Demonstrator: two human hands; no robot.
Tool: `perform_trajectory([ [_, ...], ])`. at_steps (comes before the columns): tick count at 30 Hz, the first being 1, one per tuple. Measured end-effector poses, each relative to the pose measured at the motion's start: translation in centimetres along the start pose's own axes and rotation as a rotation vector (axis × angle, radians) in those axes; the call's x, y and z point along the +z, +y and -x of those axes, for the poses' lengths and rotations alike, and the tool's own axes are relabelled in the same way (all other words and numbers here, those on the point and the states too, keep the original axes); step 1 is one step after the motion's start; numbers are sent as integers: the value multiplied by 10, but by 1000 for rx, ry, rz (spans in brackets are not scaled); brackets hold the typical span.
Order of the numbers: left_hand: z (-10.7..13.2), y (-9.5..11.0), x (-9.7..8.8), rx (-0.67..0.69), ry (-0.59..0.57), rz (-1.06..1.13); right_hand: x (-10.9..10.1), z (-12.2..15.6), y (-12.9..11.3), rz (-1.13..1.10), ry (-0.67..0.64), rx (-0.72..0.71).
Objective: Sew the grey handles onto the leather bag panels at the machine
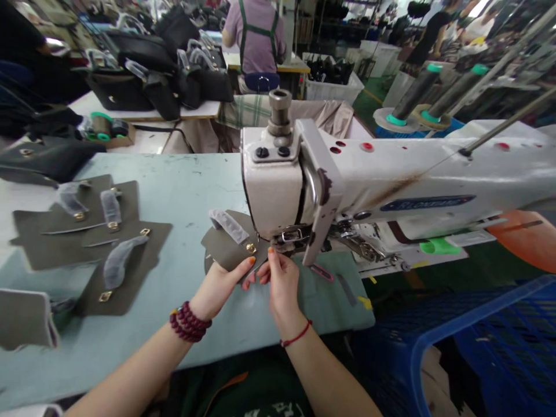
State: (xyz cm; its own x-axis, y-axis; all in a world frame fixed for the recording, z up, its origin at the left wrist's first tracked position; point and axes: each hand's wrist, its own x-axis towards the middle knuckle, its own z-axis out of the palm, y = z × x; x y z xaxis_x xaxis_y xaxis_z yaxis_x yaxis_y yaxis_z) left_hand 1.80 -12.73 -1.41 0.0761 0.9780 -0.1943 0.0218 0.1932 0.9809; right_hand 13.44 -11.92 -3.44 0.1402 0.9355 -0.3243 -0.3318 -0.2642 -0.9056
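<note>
A grey-brown bag panel (226,252) lies under the head of a white sewing machine (273,185). A plastic-wrapped handle (229,225) with a gold buckle (251,248) is fixed on it. My left hand (223,284) grips the panel's near edge, thumb on top and fingers below. My right hand (281,278) is pinched at the panel's edge, close beside the presser foot. Its fingertips partly hide what they hold. The needle area is mostly hidden behind the machine's head and my fingers.
More grey-brown panels (143,272) with wrapped handles lie at the left on the pale green table (182,185). A pink-edged tool (321,272) lies right of my right hand. A blue plastic crate (417,347) stands at the right. Black bags (121,90) fill the table behind.
</note>
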Motion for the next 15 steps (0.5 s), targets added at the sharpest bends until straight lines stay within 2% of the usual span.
perform_trajectory([
  [5,23,-9,34,13,149,28,-13,1,-5,-61,-105,44],
  [10,35,-22,68,-5,316,71,-31,-7,-13,59,-180,63],
  [15,33,-33,102,-40,502,150,-49,-21,-22,256,-285,61],
])
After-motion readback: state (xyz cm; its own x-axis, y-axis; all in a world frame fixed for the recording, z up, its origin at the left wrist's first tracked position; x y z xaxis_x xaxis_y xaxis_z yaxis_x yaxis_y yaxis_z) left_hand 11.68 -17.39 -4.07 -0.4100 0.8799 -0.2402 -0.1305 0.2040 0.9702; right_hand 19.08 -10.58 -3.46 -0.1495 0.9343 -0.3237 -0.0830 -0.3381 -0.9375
